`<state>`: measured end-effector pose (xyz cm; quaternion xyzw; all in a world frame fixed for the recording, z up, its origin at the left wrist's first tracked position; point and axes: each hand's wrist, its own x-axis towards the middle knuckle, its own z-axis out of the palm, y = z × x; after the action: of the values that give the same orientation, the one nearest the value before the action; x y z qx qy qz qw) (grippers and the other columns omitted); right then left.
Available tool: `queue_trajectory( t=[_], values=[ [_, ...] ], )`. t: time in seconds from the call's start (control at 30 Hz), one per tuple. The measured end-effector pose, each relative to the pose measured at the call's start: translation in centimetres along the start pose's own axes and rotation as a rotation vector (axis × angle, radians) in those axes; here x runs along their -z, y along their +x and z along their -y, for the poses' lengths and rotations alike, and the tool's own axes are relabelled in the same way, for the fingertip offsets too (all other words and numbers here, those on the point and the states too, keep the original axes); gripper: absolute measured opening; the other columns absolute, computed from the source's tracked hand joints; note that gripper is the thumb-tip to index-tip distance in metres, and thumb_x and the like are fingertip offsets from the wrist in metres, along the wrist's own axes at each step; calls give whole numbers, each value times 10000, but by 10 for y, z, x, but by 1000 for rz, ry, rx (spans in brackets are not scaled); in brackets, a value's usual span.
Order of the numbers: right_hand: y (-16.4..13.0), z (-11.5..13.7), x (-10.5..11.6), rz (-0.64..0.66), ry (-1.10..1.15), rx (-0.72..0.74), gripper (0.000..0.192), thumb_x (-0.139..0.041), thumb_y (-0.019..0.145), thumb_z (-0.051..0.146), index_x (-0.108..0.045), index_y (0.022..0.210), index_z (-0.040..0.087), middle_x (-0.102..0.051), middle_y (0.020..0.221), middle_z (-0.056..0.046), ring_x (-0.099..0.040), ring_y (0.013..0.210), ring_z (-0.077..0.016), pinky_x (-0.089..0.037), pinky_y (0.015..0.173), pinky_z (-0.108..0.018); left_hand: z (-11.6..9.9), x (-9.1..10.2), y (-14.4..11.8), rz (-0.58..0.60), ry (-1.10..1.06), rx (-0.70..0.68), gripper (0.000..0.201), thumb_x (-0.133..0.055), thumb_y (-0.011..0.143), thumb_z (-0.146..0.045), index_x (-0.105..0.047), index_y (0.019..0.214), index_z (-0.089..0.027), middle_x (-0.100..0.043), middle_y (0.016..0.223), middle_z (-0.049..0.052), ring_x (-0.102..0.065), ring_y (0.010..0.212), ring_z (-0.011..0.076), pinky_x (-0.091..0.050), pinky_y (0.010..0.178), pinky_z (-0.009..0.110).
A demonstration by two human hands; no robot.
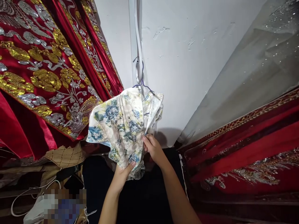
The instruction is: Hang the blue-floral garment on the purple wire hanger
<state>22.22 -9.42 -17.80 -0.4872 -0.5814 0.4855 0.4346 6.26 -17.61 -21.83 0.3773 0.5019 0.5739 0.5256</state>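
Note:
A short-sleeved floral shirt (116, 115), cream with blue and yellow-green flowers, hangs on a purple wire hanger (142, 82) in front of me. Its front is open on the right side, showing the inside. My left hand (123, 174) grips the lower part of the shirt, thumb on the front, the other fingers hidden behind the cloth. Higher up and to the right, my right hand (151, 145) pinches the shirt's front edge. The hanger is on a pale strap or rod against the white wall.
Red cloth with gold and silver embroidery (44, 77) hangs at the left. On the right are sheer sparkly fabric (263, 62) and red sequined garments (245, 168) under clear covering. A dark surface (98, 177) lies below, with a white cable (30, 189) and bags at lower left.

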Motion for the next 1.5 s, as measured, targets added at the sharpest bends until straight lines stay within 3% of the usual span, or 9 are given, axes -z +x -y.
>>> queue_trajectory(
  t=[0.17, 0.27, 0.43, 0.5, 0.63, 0.8, 1.27, 1.37, 1.5],
  values=[
    [-9, 1, 1, 84, 14, 18, 349, -484, 957, 501, -479, 735, 232, -534, 635, 15, -509, 604, -163, -422, 624, -299, 10, 10, 6, -50, -35, 67, 703, -839, 675, -512, -642, 1286, -225, -634, 1392, 121, -550, 1343, 351, -409, 1163, 458],
    [-11, 2, 7, 60, -5, -23, 357, -475, 956, 459, -435, 681, 235, -523, 584, 22, -493, 564, -158, -395, 604, -298, 21, 18, 20, -197, 9, 70, 626, -808, 735, -488, -617, 1269, -224, -623, 1384, 136, -556, 1335, 341, -439, 1133, 457],
    [-20, 7, 10, 170, -80, -73, 448, -439, 976, 420, -433, 572, 227, -498, 480, 10, -450, 486, -147, -362, 566, -297, 32, 11, 23, -576, 279, -343, 706, -748, 817, -444, -419, 1411, -249, -450, 1478, 143, -459, 1391, 315, -357, 1175, 491],
    [-24, 9, 8, 197, -60, -63, 414, -460, 972, 414, -500, 609, 219, -517, 496, 12, -454, 493, -147, -357, 558, -290, 27, -4, 19, -443, 425, -495, 607, -718, 855, -402, -459, 1384, -255, -458, 1450, 135, -441, 1393, 303, -341, 1180, 470],
    [-29, 16, 3, 221, -26, -24, 317, -473, 966, 375, -586, 718, 213, -567, 572, 16, -473, 538, -148, -356, 567, -278, 8, -33, 23, -43, 467, -433, 375, -580, 949, -336, -531, 1305, -230, -637, 1166, 110, -618, 1142, 262, -475, 996, 390],
    [-21, 30, 13, 168, -51, 28, 217, -480, 878, 224, -585, 689, 206, -616, 634, 10, -526, 593, -148, -387, 600, -275, -3, -47, 40, 43, 525, -525, 100, -545, 943, -301, -592, 905, -222, -631, 873, 41, -619, 849, 219, -477, 796, 322],
    [88, 143, 45, -176, 166, 227, 164, -565, 739, 235, -668, 660, 135, -595, 491, -4, -389, 422, -67, -261, 431, -210, 32, -59, 33, 194, 627, -500, 193, -453, 991, -282, -458, 804, -234, -543, 814, 45, -563, 780, 211, -443, 712, 316],
    [85, 151, 46, -162, 149, 304, 169, -544, 755, 213, -655, 645, 146, -594, 494, -2, -408, 432, -71, -261, 433, -208, 13, -54, 44, 282, 637, -502, 137, -493, 979, -268, -522, 854, -221, -571, 813, 35, -581, 778, 198, -457, 725, 310],
    [73, 146, 41, -147, 161, 376, 176, -531, 760, 182, -613, 605, 164, -562, 501, 17, -480, 480, -88, -332, 477, -209, -63, -56, 76, 271, 553, -658, 221, -567, 967, -269, -573, 1184, -226, -646, 937, 42, -625, 864, 188, -496, 803, 318]
  ],
)
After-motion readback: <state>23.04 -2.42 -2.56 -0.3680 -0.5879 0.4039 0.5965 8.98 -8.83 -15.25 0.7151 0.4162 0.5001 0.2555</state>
